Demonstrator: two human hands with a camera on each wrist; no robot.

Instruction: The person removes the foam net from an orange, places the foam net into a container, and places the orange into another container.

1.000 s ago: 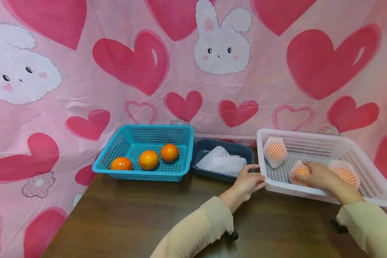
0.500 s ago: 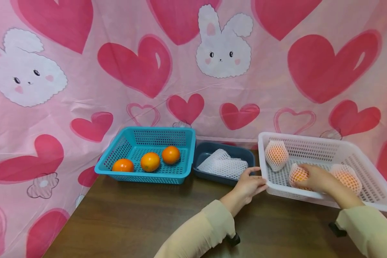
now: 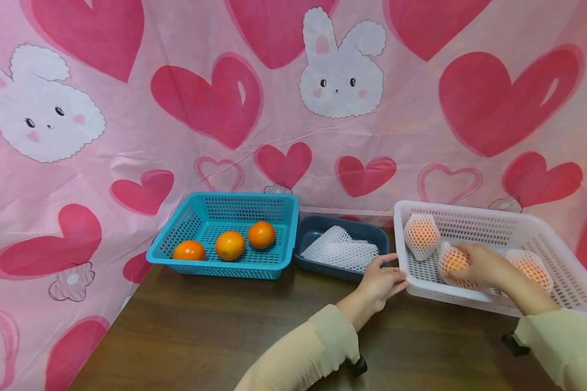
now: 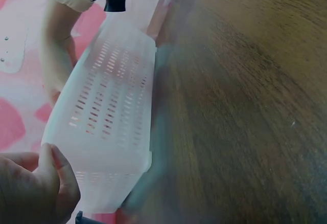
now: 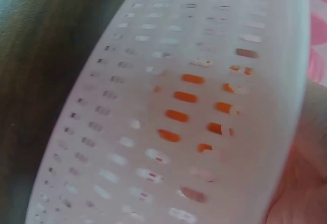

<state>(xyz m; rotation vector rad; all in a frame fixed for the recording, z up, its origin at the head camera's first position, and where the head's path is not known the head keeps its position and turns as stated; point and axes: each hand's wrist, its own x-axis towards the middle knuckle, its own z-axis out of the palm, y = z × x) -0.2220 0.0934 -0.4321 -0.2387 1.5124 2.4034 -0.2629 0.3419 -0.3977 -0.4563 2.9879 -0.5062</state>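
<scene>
At the right, in the head view, a white slotted basket (image 3: 445, 293) holds three oranges in white foam nets. My right hand (image 3: 486, 266) reaches in over its front rim and grips the middle netted orange (image 3: 452, 260), partly covering it. Another netted orange (image 3: 422, 234) sits in the far left corner, and a third netted orange (image 3: 533, 271) lies right of the hand, partly behind the wrist. My left hand (image 3: 379, 282) holds the basket's front left corner; the left wrist view shows the left hand's fingertips (image 4: 53, 157) at the rim. The basket wall hides most of the right hand (image 5: 301, 183) in the right wrist view.
A dark blue tray (image 3: 305, 260) with white foam nets (image 3: 344, 250) stands between the baskets. Left of it, a teal basket (image 3: 215, 269) holds three bare oranges (image 3: 230, 245). A pink heart-patterned cloth (image 3: 274, 125) hangs behind the brown wooden table (image 3: 215, 326).
The head view has shifted slightly. My right hand stays on the middle netted orange, which has moved a little within the basket, and my left hand stays at the corner.
</scene>
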